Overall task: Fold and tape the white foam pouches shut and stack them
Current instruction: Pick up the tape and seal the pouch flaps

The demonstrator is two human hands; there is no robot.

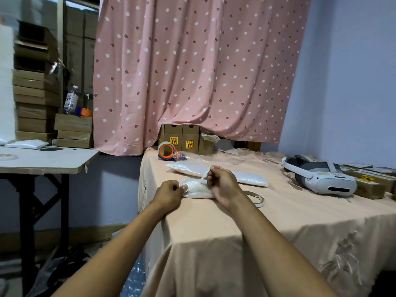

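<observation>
A folded white foam pouch (pixel 197 190) lies on the peach tablecloth (pixel 246 228) near its left edge. My left hand (pixel 169 194) pinches the pouch's left end and holds it down. My right hand (pixel 222 182) grips a thin strip of tape (pixel 205 173) that rises from the top of the pouch. A flat roll of white tape (pixel 258 199) lies just right of my right wrist, partly hidden by it. Behind the pouch lies a longer white foam pouch (pixel 246 175), flat on the cloth.
A tape dispenser with an orange core (pixel 166 151) and small cardboard boxes (pixel 182 139) stand at the table's back. A white headset (pixel 319 176) and flat boxes (pixel 370 179) sit at the right. A side table (pixel 42 160) stands on the left.
</observation>
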